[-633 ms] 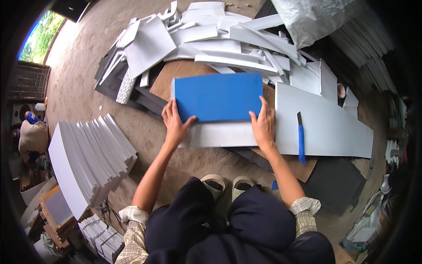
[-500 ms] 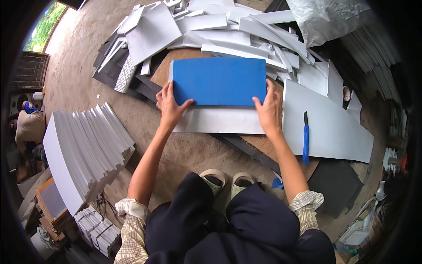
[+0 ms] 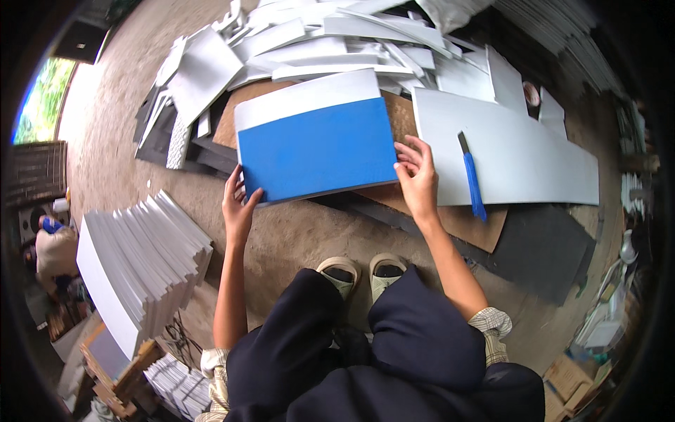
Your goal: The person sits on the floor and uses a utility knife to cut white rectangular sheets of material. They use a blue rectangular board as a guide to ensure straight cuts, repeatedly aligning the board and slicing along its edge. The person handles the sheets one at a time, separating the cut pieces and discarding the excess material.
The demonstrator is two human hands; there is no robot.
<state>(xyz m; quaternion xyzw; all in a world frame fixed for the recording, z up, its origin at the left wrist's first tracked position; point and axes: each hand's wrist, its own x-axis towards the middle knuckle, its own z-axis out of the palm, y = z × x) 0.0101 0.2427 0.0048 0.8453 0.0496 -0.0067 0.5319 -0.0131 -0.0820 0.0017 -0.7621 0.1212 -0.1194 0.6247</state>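
A flat blue rectangular board [image 3: 316, 151] lies over a white sheet [image 3: 309, 98] of about the same width, whose far strip shows beyond it. The pair is turned slightly, its right end farther from me. My left hand [image 3: 239, 211] grips the near left corner, thumb on the blue face and fingers around the left edge. At the right edge, my right hand [image 3: 418, 179] has its thumb and loosely curled fingertips against the blue board. To the right, a blue-handled cutter knife [image 3: 472, 179] rests on a large white sheet [image 3: 541, 151].
White offcuts [image 3: 309, 49] are heaped on the far side. Brown board [image 3: 485, 228] and dark sheets [image 3: 541, 246] lie underneath and to the right. A stack of white sheets [image 3: 148, 260] stands at left, with tied white bundles [image 3: 179, 383] nearby. A tape roll [image 3: 531, 93] sits far right.
The blue board has shifted toward me over the white sheet, so the white strip now shows on its far side instead of its near side. Both have turned slightly. My right fingers have loosened.
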